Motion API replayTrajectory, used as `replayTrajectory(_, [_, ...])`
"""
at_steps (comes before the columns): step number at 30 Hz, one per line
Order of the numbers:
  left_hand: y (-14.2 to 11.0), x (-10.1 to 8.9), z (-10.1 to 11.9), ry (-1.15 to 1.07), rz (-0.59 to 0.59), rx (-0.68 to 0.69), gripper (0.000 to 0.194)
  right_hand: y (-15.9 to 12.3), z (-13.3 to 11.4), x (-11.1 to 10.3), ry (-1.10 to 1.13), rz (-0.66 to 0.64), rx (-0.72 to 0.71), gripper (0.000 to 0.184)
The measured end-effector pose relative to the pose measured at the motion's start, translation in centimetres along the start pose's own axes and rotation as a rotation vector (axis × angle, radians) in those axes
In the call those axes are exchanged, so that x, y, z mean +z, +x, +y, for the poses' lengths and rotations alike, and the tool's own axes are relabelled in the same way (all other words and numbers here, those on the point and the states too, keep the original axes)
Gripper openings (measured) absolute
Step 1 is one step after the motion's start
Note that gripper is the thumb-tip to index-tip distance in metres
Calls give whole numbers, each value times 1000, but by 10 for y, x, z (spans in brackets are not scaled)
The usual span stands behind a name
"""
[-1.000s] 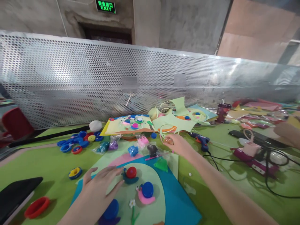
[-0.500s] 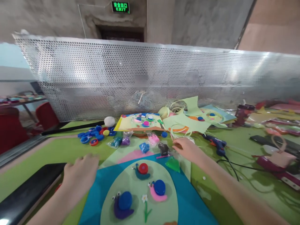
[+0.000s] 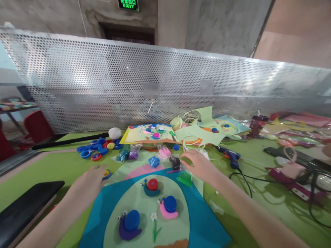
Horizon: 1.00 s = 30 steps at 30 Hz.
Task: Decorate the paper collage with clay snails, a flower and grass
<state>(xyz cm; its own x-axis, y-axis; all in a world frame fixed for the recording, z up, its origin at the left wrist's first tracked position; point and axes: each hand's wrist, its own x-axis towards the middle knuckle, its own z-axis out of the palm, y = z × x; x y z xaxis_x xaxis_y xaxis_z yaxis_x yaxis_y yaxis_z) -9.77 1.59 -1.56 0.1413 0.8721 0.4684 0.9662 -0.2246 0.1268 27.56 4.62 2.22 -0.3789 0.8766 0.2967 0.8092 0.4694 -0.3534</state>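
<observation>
Snail collage: a blue sheet (image 3: 204, 224) lies at the near edge of the surface (image 3: 51, 165), with a pale green oval (image 3: 147, 220) stuck on it.
Done so far: three clay snails with bottle-cap shells sit on the oval: a teal one with a red cap (image 3: 151, 186) at the far end, a pink one with a blue cap (image 3: 168, 207) near the middle, a purple one with a blue cap (image 3: 128, 224) nearest the camera. A small white flower on a green stem (image 3: 154, 225) stands between the pink and purple snails, and a brown strip (image 3: 173, 244) shows at the oval's near edge.
Left, as I judge it: much of the oval is bare, so more pieces could go on; the loose clay and caps suggest the work is not finished.
Left hand (image 3: 89, 181): palm down, fingers loosely spread, at the blue sheet's left edge; fingertips at or over a yellow-and-blue cap (image 3: 106, 174). It grips nothing that I can see.
Right hand (image 3: 198, 165): reaching past the sheet's far edge, fingers slightly curled, over a clear plastic bag (image 3: 204, 154) just beside a dark clay packet (image 3: 175, 162). Whether it pinches anything I cannot tell.
Clay packets: teal (image 3: 121, 156), purple (image 3: 132, 155), blue (image 3: 154, 161), pink (image 3: 164, 152) and green (image 3: 184, 179), in a row along the sheet's far edge.
Loose caps: a heap of blue bottle caps (image 3: 97, 150) toward the far left.
Far edge: a finished collage board (image 3: 148, 133) and cut green paper (image 3: 200, 132).
Right side: a blue glue gun (image 3: 229, 156) with its cord.
</observation>
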Motion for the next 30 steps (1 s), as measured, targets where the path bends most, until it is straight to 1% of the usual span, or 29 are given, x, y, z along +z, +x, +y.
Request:
replayTrajectory(2, [6, 1, 2, 3, -56, 25, 19, -1, -3, 0, 14, -5, -11, 22])
replayTrajectory(4, [11, -1, 6, 7, -88, 44, 19, -1, -6, 0, 32, -10, -20, 22])
replayTrajectory(6, [16, -7, 12, 9, -90, 62, 21, -3, -9, -1, 55, -16, -31, 21])
replayTrajectory(8, [19, -16, 23, 11, -64, 77, 27, -4, -13, -1, 86, -17, -46, 20])
replayTrajectory(10, [21, -28, 40, 9, -10, 97, 33, -7, -19, -2, 139, -27, -74, 23])
replayTrajectory(12, [17, -37, 64, -18, 56, 150, 33, -12, -29, -4, 217, -65, -124, 35])
replayTrajectory(14, [8, -41, 90, -81, 98, 260, 33, -18, -41, -5, 362, -140, -194, 49])
replayTrajectory(15, [2, -41, 102, -114, 116, 327, 33, -21, -48, -5, 488, -190, -232, 51])
replayTrajectory(16, [-5, -39, 113, -145, 132, 392, 32, -24, -53, -4, 587, -244, -264, 51])
replayTrajectory(18, [-18, -35, 129, -205, 150, 524, 26, -30, -61, -2, 711, -343, -317, 39])
replayTrajectory(19, [-23, -33, 135, -231, 186, 570, 24, -32, -63, -1, 738, -382, -328, 33])
replayTrajectory(21, [-30, -30, 140, -274, 228, 603, 23, -34, -63, 1, 803, -427, -310, 28])
replayTrajectory(23, [-35, -29, 141, -315, 278, 599, 25, -35, -62, 3, 903, -441, -239, 34])
replayTrajectory(25, [-38, -30, 138, -349, 317, 611, 36, -35, -62, 5, 993, -447, -157, 41])
replayTrajectory(27, [-41, -31, 135, -320, 312, 672, 45, -36, -62, 8, 1028, -463, -106, 44])
replayTrajectory(29, [-44, -31, 133, -247, 275, 725, 49, -37, -63, 10, 1039, -470, -83, 44])
replayTrajectory(30, [-44, -31, 133, -213, 276, 730, 49, -37, -63, 11, 1038, -462, -76, 45])
